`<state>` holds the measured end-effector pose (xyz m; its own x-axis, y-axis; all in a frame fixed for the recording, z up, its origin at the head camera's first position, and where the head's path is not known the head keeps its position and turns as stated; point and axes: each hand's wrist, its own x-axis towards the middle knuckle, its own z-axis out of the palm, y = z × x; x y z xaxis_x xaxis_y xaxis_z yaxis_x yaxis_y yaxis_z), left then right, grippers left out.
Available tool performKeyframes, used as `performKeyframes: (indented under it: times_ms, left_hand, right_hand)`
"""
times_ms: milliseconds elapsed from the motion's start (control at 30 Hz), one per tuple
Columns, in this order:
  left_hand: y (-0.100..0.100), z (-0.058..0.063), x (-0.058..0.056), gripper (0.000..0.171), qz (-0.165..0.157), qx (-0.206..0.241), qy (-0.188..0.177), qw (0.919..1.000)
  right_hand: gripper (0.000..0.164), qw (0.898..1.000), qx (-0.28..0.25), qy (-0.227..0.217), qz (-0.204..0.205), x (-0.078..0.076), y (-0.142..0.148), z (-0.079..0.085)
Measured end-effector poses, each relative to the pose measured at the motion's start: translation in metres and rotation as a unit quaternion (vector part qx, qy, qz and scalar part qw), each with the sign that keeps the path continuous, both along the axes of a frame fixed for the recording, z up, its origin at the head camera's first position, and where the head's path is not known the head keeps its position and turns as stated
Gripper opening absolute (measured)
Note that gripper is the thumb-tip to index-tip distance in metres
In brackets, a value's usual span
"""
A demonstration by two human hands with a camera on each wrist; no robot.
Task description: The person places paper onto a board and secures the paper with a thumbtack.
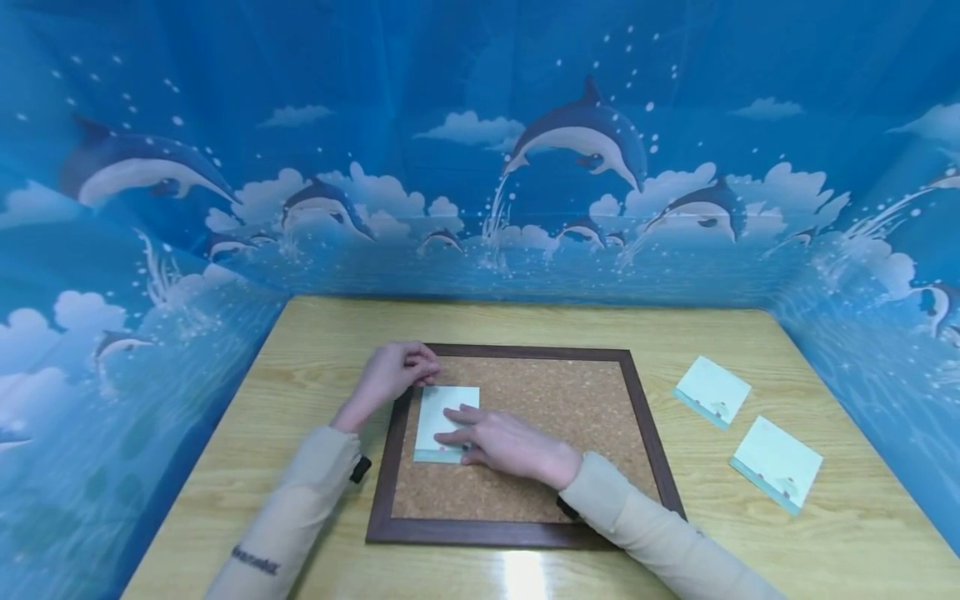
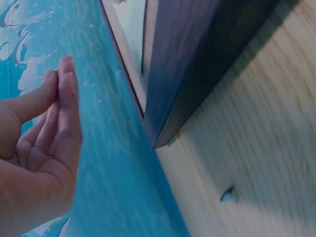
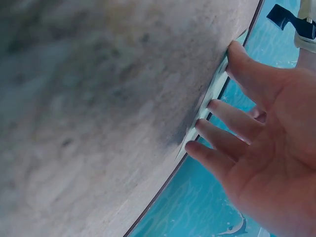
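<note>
A pale mint sheet of note paper (image 1: 435, 417) lies upright on the left part of a cork board (image 1: 555, 400). My right hand (image 1: 510, 442) presses it with spread, fairly straight fingers, covering its lower right part; in the right wrist view the fingertips (image 3: 212, 104) meet the sheet. Above the sheet's top left corner, over the frame, is my left hand (image 1: 401, 371). Its thumb and index fingertip come together in the left wrist view (image 2: 49, 123); I cannot tell whether something small is between them.
Two similar sheets, one farther back (image 1: 714, 392) and one nearer (image 1: 778, 464), lie on the wooden table (image 1: 847, 542) right of the board. A dark brown frame (image 1: 450, 531) edges the cork. A blue dolphin-print curtain (image 1: 450, 83) surrounds the table's back and sides.
</note>
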<state>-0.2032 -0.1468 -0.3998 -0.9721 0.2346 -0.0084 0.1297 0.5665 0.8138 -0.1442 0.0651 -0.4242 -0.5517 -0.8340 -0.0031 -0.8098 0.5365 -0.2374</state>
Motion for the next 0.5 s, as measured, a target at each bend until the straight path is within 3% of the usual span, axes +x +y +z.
performKeyframes:
  times_ms: [133, 300, 500]
  left_hand:
    - [0.004, -0.004, -0.002, 0.010, -0.024, -0.056, 0.009, 0.9981]
    - [0.010, -0.009, -0.007, 0.012, -0.041, -0.058, -0.037, 0.9968]
    - [0.015, -0.013, -0.014, 0.011, -0.038, -0.092, -0.056, 0.9935]
  right_hand:
    - [0.046, 1.000, 0.001, 0.007, 0.002, 0.001, 0.000, 0.001]
    - [0.044, 1.000, 0.003, 0.012, 0.000, 0.000, 0.000, 0.000]
    - [0.044, 1.000, 0.001, 0.019, 0.006, -0.001, 0.000, 0.000]
